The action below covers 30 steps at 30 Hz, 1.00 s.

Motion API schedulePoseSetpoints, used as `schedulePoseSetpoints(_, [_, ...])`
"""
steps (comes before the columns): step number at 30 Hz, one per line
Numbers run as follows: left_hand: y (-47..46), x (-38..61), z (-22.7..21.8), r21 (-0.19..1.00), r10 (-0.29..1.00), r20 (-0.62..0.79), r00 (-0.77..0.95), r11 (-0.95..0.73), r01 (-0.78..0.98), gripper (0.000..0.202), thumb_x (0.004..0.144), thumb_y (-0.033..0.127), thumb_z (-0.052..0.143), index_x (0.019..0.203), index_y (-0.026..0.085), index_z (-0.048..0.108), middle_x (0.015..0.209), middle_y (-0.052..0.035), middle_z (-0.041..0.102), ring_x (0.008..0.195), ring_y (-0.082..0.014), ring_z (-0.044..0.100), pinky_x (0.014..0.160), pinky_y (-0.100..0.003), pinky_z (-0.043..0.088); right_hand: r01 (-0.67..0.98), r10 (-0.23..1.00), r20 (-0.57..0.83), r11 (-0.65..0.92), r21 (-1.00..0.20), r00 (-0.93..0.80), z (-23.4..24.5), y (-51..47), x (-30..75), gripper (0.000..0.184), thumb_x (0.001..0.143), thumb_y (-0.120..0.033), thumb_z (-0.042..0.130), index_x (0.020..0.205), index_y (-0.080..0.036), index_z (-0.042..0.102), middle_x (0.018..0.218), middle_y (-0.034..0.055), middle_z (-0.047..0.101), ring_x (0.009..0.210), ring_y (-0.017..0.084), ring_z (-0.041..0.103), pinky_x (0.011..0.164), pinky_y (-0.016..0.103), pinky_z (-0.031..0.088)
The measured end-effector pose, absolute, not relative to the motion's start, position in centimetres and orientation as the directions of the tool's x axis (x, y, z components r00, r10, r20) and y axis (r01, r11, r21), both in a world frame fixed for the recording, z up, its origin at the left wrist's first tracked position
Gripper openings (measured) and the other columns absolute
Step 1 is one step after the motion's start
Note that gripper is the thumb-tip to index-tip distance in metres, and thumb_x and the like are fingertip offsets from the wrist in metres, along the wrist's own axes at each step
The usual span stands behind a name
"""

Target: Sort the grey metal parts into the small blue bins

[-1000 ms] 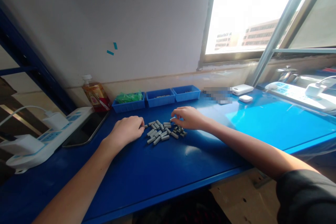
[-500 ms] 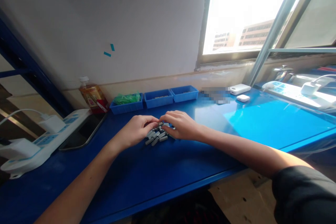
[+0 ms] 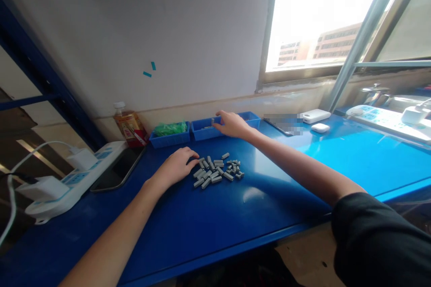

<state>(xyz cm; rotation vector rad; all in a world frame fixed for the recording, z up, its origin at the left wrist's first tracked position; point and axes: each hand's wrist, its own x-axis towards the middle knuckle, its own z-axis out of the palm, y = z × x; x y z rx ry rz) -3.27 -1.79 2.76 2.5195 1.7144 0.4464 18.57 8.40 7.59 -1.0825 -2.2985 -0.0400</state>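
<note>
A loose pile of grey metal standoffs (image 3: pixel 210 172), short cylinder-like pieces, lies on the blue table. Several smaller grey bolts (image 3: pixel 235 168) are grouped at its right side. My left hand (image 3: pixel 177 164) rests at the left edge of the pile, fingers bent and thumb slightly apart, with nothing visible between them. Farther back, my right hand (image 3: pixel 232 124) hovers over the middle blue bin (image 3: pixel 206 133), pinching one standoff (image 3: pixel 213 121) upright between thumb and fingers. Some small metal pieces lie inside that bin, partly hidden by the hand.
A blue bin (image 3: pixel 170 140) with green plastic (image 3: pixel 170 128) stands left of the middle bin; another blue bin (image 3: pixel 251 117) is to the right. A bottle (image 3: pixel 129 126), phone (image 3: pixel 117 168) and power strip (image 3: pixel 72 184) sit left. White cases (image 3: pixel 315 115) and another power strip (image 3: pixel 387 121) lie right.
My right hand has left the pile and moved up and back to the middle bin with a standoff. My left hand has drawn slightly apart from the pile, which now shows spread out.
</note>
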Motion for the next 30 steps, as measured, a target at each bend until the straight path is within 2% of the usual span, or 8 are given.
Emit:
schedulePoseSetpoints(2, [-1.6,-3.5,2.7,0.210,0.917,0.191,0.351,-0.387,0.898,0.030,0.086,0.035,0.046,0.098,0.019,0.068,0.102,-0.0079,0.066,0.096,-0.0219,0.060,0.086,-0.032,0.046,0.663,0.658,0.480,0.724,-0.192,-0.580,6.6,7.7,19.1,0.034,0.087,-0.037,0.054,0.114,-0.016,0.057,0.094,0.0077,0.066,0.086,0.021,0.061,0.071,0.029,0.043])
schedulePoseSetpoints(7, [-2.1,-3.1,3.2,0.199,0.926,0.225,0.303,-0.348,0.916,0.025,0.083,0.035,0.049,0.090,0.019,0.068,0.096,-0.0073,0.067,0.093,-0.0230,0.060,0.084,-0.033,0.045,0.472,0.443,0.475,0.879,-0.063,-0.760,3.6,3.1,20.6,0.025,0.086,-0.030,0.056,0.107,-0.017,0.061,0.095,0.0074,0.066,0.090,0.021,0.060,0.077,0.030,0.043])
schedulePoseSetpoints(11, [-2.9,-2.1,4.4,0.299,0.914,0.332,0.232,-0.335,0.893,0.031,0.087,0.039,0.044,0.089,0.018,0.067,0.095,-0.0069,0.068,0.092,-0.0219,0.060,0.083,-0.031,0.044,0.415,0.375,0.562,0.908,-0.062,-0.737,3.3,1.4,20.1,0.029,0.087,-0.030,0.057,0.113,-0.017,0.056,0.097,0.0081,0.065,0.090,0.021,0.059,0.078,0.030,0.043])
schedulePoseSetpoints(16, [-4.0,-0.3,5.4,0.458,0.894,0.337,0.297,-0.431,0.777,0.034,0.090,0.041,0.040,0.088,0.017,0.065,0.092,-0.0047,0.068,0.085,-0.0189,0.060,0.075,-0.026,0.044,0.368,0.280,0.641,0.930,0.003,-0.715,3.4,1.4,19.5,0.020,0.089,-0.029,0.052,0.106,-0.018,0.056,0.089,0.0065,0.062,0.085,0.018,0.058,0.075,0.028,0.041])
schedulePoseSetpoints(22, [-4.0,0.1,5.0,0.498,0.895,0.308,0.323,-0.441,0.747,0.040,0.093,0.042,0.033,0.087,0.016,0.063,0.086,-0.0042,0.066,0.081,-0.0182,0.059,0.075,-0.027,0.044,0.322,0.200,0.646,0.944,0.075,-0.737,3.7,2.4,19.9,0.019,0.093,-0.031,0.046,0.098,-0.018,0.058,0.086,0.0062,0.062,0.080,0.017,0.056,0.073,0.027,0.041])
schedulePoseSetpoints(25, [-3.8,-0.3,4.3,0.437,0.896,0.305,0.323,-0.433,0.788,0.039,0.093,0.042,0.035,0.100,0.017,0.063,0.098,-0.0064,0.067,0.092,-0.0207,0.059,0.084,-0.031,0.044,0.424,0.261,0.679,0.902,0.082,-0.686,5.6,4.5,19.5,0.020,0.092,-0.030,0.046,0.098,-0.016,0.059,0.090,0.0081,0.063,0.085,0.019,0.056,0.076,0.030,0.041])
schedulePoseSetpoints(28, [-3.6,-0.8,3.6,0.327,0.888,0.273,0.371,-0.448,0.832,0.039,0.092,0.043,0.038,0.113,0.018,0.061,0.112,-0.0082,0.064,0.106,-0.0234,0.055,0.092,-0.034,0.041,0.595,0.420,0.734,0.803,-0.027,-0.533,7.5,6.8,19.4,0.028,0.088,-0.028,0.052,0.111,-0.013,0.056,0.096,0.0109,0.063,0.094,0.024,0.055,0.080,0.034,0.042])
schedulePoseSetpoints(30, [-3.5,-1.0,3.3,0.292,0.885,0.240,0.399,-0.458,0.840,0.041,0.093,0.043,0.036,0.117,0.019,0.059,0.115,-0.0081,0.063,0.108,-0.0235,0.054,0.094,-0.035,0.041,0.623,0.496,0.705,0.776,-0.098,-0.507,7.7,7.5,19.8,0.036,0.086,-0.026,0.056,0.119,-0.012,0.052,0.096,0.0104,0.063,0.094,0.025,0.055,0.081,0.036,0.043])
